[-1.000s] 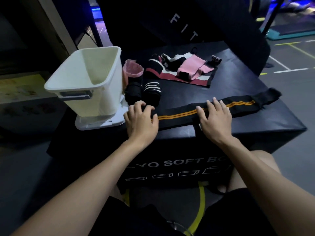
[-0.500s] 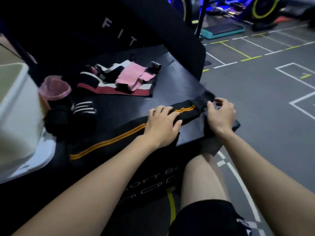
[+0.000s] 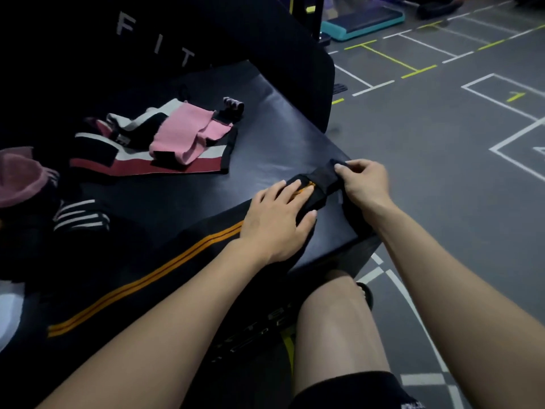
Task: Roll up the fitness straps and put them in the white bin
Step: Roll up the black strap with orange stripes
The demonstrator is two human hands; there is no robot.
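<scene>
1. Head view: black padded worktop [image 3: 265, 119] fills the left and centre, grey floor [image 3: 442, 119] with white and yellow lines to the right.
2. Black strap with two orange stripes [image 3: 141, 286] lies flat along the near edge of the worktop, running from lower left up to the far right corner.
3. Loose pile of straps [image 3: 165, 143], pink, white, black and dark red, sits mid-worktop, well apart from the striped one.
4. Rolled straps at the left edge: a pink one [image 3: 17, 178] and a black one with white stripes [image 3: 79, 219], just beside each other.
5. Left hand [image 3: 277, 219]: fingers spread and straight, pressing flat on the striped strap near its right end.
6. Right hand [image 3: 364, 184]: fingertips pinching the strap's plain black end tab [image 3: 324, 175] at the worktop corner, tab lifted and folded back toward the left hand.
7. White bin: not identifiable; only a white patch [image 3: 8, 308] at the far left edge.
</scene>
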